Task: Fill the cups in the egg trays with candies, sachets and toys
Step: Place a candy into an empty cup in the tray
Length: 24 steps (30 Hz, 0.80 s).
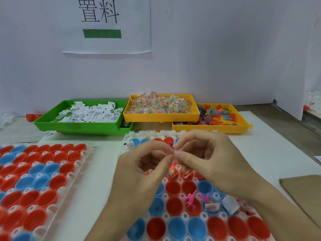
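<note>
Two clear egg trays hold red and blue cups: one at the left (76, 169) and one under my hands (182, 214). My left hand (144, 173) and my right hand (206, 159) meet above the right tray, fingertips pinching a small clear candy packet (174, 166) between them. Its coloured beads hang below the fingers. A pink toy figure (190, 199) stands in a red cup, a second pink toy (205, 197) lies beside it, and white sachets (229, 204) rest in nearby cups. The tray's middle rows are hidden by my hands.
At the back stand a green bin of white sachets (78, 126), a yellow bin of candy packets (161, 117) and a yellow bin of coloured toys (210, 127). A cardboard sheet (304, 193) lies at the right. A white wall with a paper sign (106, 25) rises behind.
</note>
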Motion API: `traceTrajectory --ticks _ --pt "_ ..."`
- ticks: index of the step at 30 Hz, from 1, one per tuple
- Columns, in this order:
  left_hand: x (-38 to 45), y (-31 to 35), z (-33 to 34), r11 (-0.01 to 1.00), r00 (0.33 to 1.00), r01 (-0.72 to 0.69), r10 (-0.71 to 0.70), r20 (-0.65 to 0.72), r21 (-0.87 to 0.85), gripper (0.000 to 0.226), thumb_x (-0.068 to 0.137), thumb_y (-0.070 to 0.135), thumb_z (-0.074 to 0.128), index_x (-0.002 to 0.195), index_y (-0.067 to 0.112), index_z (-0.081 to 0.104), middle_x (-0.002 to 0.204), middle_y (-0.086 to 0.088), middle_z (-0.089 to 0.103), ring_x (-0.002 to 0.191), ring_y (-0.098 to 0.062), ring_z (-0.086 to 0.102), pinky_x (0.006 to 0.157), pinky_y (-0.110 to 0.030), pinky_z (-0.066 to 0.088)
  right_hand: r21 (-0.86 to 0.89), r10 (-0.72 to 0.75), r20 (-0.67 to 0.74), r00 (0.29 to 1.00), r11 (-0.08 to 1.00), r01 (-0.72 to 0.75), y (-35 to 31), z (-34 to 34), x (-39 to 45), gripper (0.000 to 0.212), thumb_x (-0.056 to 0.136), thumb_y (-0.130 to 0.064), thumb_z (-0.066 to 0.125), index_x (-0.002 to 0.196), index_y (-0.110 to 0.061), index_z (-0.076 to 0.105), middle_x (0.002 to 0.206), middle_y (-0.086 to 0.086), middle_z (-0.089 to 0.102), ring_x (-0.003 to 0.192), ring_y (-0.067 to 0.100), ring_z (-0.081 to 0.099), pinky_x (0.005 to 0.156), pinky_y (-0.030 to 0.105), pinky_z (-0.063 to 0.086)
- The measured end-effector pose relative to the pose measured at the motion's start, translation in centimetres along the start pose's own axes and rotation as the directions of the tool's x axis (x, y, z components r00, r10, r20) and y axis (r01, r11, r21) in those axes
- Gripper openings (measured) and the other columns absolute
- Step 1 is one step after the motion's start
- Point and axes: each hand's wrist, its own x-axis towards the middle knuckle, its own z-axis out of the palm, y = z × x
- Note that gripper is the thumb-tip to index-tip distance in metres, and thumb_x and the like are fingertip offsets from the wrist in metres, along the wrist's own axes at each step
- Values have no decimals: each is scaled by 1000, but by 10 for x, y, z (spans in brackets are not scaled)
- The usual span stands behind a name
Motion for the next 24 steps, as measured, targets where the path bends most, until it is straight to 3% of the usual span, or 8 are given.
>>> traceTrajectory --ticks 6,13,17,24 --pt "-1 0 0 1000 999 -19 19 -26 -10 16 80 18 72 83 33 76 68 0 69 59 -16 65 58 -31 56 14 -4 14 1000 1000 4 0 -3 0 10 88 -10 73 87 -20 75 78 5 75 70 20 74 68 24 59" --pt "-2 0 2 1000 999 9 -9 -33 -1 12 78 21 73 83 32 76 74 2 74 66 -20 70 62 -28 58 32 4 -33 999 999 -3 3 0 1 9 85 -7 75 86 -15 78 78 3 76 72 18 75 69 24 59" --pt "0 4 3 992 998 61 -61 9 -108 2 87 28 74 85 27 75 68 0 72 60 -15 68 60 -21 54 70 -1 -46 999 998 4 2 -2 0 11 84 -3 75 85 -14 78 79 3 76 72 18 75 69 23 59" --pt "3 7 -2 952 985 173 -160 72 -251 14 72 25 74 84 18 77 73 -8 74 61 -17 69 61 -19 54 107 -24 -1 1000 994 24 1 -4 -1 7 82 -10 75 88 -14 77 82 4 76 75 19 75 70 22 58"
